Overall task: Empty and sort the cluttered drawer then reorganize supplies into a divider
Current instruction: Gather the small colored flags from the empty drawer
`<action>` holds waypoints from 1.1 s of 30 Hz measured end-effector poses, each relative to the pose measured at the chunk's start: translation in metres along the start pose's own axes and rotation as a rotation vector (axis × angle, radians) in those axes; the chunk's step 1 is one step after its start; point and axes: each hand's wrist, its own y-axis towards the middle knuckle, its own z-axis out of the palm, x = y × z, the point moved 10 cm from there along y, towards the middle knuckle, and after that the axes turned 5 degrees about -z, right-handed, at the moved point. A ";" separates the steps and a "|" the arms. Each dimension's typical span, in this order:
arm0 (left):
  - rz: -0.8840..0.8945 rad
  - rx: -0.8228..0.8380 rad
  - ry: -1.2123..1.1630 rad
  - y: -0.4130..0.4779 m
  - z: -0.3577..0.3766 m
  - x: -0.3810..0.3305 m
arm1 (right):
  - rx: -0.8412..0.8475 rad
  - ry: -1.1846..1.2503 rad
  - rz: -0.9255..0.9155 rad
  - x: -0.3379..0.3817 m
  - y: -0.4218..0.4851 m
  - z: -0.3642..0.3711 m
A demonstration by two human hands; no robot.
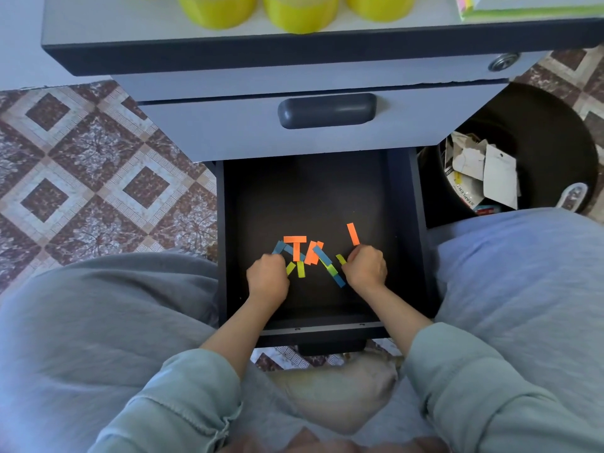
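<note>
The open dark drawer (405, 223) holds only loose sticky paper strips in orange, blue and yellow-green. Several lie bunched in a heap (305, 253) near the drawer's front. One orange strip (353, 233) lies apart to the right. My left hand (268, 277) is curled at the heap's left end, its fingertips on blue and yellow strips. My right hand (366, 268) is curled at the heap's right end, its fingertips pinched by a yellow strip (340, 259). Whether either hand has lifted a strip I cannot tell.
Above the open drawer is a shut grey drawer with a dark handle (327, 110). Yellow cups (300, 11) and a stack of sticky notes (470, 4) stand on the cabinet top. A black bin (539, 125) with paper scraps is at the right. My knees flank the drawer.
</note>
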 end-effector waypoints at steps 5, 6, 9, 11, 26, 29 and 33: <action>-0.043 -0.007 -0.090 0.002 0.000 0.003 | 0.007 0.043 -0.023 0.000 -0.001 -0.001; -0.047 -0.003 -0.106 0.002 0.002 0.004 | 0.005 0.053 -0.028 0.001 -0.001 -0.001; -0.036 0.009 -0.154 -0.001 0.005 0.002 | 0.001 0.085 -0.039 0.002 0.000 0.001; -0.040 0.032 -0.235 -0.001 0.007 0.002 | -0.002 0.112 -0.047 0.003 0.001 0.004; -0.078 0.011 -0.326 0.005 0.010 -0.013 | 0.106 -0.100 -0.274 0.025 -0.003 0.020; -0.070 -0.005 -0.259 0.004 0.007 -0.012 | 0.098 -0.088 -0.292 0.028 -0.004 0.020; -0.018 -0.015 -0.211 0.005 0.008 -0.017 | 0.113 -0.062 -0.296 0.028 -0.003 0.020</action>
